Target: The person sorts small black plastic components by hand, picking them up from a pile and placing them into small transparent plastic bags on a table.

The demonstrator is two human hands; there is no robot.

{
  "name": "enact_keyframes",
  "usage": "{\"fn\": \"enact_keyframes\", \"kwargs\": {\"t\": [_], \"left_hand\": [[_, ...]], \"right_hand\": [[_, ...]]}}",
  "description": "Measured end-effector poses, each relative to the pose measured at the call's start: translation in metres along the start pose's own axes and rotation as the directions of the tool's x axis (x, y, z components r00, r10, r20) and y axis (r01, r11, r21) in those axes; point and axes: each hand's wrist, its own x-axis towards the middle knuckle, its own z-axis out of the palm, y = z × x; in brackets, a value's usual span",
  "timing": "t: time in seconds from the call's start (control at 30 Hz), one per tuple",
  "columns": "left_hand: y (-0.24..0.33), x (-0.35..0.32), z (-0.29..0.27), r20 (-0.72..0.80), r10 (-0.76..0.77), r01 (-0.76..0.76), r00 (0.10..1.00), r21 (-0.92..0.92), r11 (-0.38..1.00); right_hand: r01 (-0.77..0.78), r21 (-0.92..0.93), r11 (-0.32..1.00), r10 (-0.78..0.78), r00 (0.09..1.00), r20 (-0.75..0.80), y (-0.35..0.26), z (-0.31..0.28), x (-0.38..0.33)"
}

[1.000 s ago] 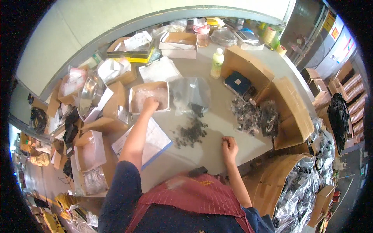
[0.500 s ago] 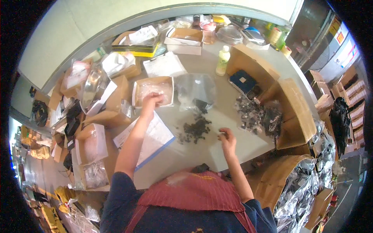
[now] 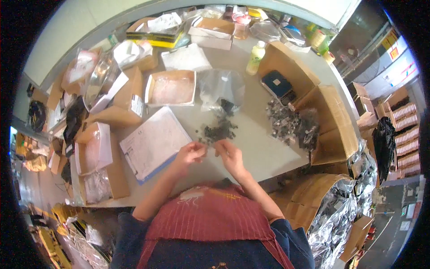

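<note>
Close together at the near middle of the table are my two hands. My left hand (image 3: 192, 153) is closed, thumb and fingertips pinched toward the right; whatever sits in the pinch is too small to name. My right hand (image 3: 230, 157) faces it with curled, closed fingers, and its fingertips hide anything held. Just beyond both lies a loose heap of small black parts (image 3: 219, 132). A clear plastic bag (image 3: 220, 85) rests behind the heap, with more black pieces at its mouth. Left of the bag stands a shallow white-edged carton (image 3: 171, 88) holding clear, pinkish material.
A clipboard with papers (image 3: 152, 141) lies left of my hands. On the right, small grey and black parts (image 3: 284, 119) spread before an upright cardboard wall (image 3: 331, 121). A pale green bottle (image 3: 256, 58) stands farther back. Open cartons (image 3: 118, 101) crowd the left side.
My left hand has come back from the shallow carton to the near middle. My right hand has moved left to meet it. The view has shifted slightly.
</note>
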Motion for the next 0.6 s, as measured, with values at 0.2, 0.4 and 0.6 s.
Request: {"fn": "enact_keyframes", "kwargs": {"t": [0.2,0.4,0.6], "left_hand": [[-0.056,0.025,-0.010,-0.006,0.085,-0.085,0.996,-0.125,0.989],[-0.072,0.018,-0.034,-0.160,0.134,-0.168,0.978,-0.226,0.960],[-0.073,0.013,-0.035,-0.212,0.124,-0.185,0.969,-0.300,0.936]], "right_hand": [[0.000,-0.138,0.990,0.016,0.993,0.114,0.063,0.015,-0.003],[-0.174,0.039,0.984,0.168,0.978,0.122,0.076,0.001,-0.009],[0.228,-0.476,0.849,-0.146,0.968,0.203,0.063,0.029,-0.004]]}}
